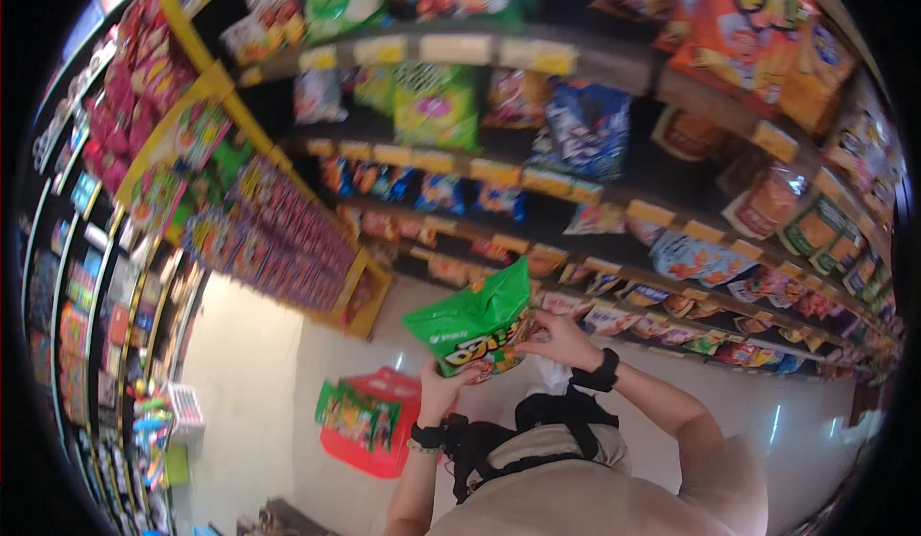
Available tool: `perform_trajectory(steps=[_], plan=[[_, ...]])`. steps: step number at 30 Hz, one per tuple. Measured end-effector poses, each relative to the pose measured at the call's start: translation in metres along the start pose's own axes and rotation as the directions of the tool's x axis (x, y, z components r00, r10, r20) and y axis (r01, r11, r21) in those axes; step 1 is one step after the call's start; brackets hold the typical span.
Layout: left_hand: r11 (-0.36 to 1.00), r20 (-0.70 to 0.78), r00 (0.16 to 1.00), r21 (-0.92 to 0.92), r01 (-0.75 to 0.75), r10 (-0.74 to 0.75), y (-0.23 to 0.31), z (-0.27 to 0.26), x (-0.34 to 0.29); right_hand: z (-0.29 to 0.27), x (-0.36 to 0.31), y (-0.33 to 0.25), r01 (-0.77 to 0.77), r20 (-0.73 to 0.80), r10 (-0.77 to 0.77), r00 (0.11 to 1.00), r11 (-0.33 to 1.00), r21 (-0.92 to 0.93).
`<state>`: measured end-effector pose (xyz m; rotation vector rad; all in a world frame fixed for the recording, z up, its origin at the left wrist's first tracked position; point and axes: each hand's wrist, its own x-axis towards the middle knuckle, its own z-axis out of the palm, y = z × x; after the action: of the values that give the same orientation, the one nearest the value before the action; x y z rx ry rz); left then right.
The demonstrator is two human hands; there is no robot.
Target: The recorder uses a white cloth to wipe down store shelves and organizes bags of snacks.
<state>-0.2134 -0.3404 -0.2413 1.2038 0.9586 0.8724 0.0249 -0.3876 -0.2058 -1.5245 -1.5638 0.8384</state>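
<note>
Between my two hands is a puffy green snack bag (480, 317), held in front of my body above the floor. My left hand (443, 384) grips its lower left corner, the fingers partly behind the bag. With thumb and fingers, my right hand (556, 341) pinches the bag's right edge. A black band circles each wrist. Down to the left, a red basket (403, 404) rests on the floor with green snack packs (357, 415) lying in it.
Ahead, curved shelves (537, 176) carry several rows of snack bags. A yellow display rack (369, 296) with hanging packets stands left of the basket. Further left run more stocked shelves (115, 277). A white crate (186, 407) stands near them.
</note>
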Motion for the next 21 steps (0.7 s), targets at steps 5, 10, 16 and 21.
perform_trajectory(steps=[5, 10, 16, 21], plan=[[0.878, 0.269, 0.879, 0.175, -0.446, 0.393, 0.102, 0.089, 0.067, -0.118, -0.009, -0.052, -0.054, -0.315, 0.032, 0.949, 0.997, -0.061], [0.876, 0.436, 0.812, 0.1, -0.471, 0.387, 0.243, 0.133, 0.088, -0.2, 0.011, -0.154, 0.135, -0.469, -0.175, 0.866, 0.984, -0.117], [0.932, 0.713, 0.661, 0.03, -0.362, 0.234, 0.371, 0.154, 0.17, -0.266, 0.074, -0.221, -0.018, -0.561, -0.205, 0.802, 0.93, -0.366], [0.951, 0.779, 0.611, 0.064, -0.302, 0.141, 0.423, 0.191, 0.233, -0.322, 0.126, -0.233, -0.184, -0.633, -0.144, 0.761, 0.887, -0.423]])
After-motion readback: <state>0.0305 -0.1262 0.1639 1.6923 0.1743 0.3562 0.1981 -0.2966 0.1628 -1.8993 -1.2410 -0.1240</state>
